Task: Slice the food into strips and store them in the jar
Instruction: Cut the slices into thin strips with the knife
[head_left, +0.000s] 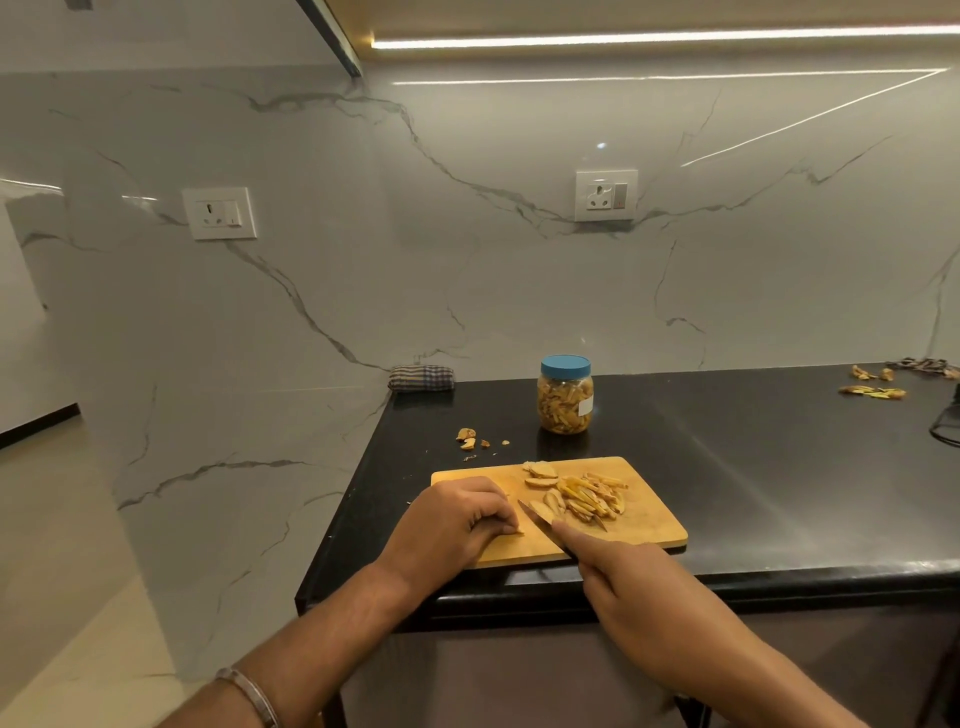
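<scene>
Fingertips are the worry here: my left hand (457, 519) is curling round a small piece of food (518, 530) on the cutting board (652, 525), while my right hand (631, 582) is gripping the knife (540, 519) just beside it. One slip could nick me. The jar (565, 397) is standing capped behind the board, the cut strips (592, 499) piling nearby.

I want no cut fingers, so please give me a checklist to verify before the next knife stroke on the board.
1. Right hand grips knife: ok.
2. Left hand pins the piece, fingers curled: ok.
3. Fingertips clear of the blade: cannot tell.
4. Cutting board flat on counter: ok.
5. Cut strips lie beyond the blade: ok.
6. Jar open for strips: not ok, blue lid on.
</scene>
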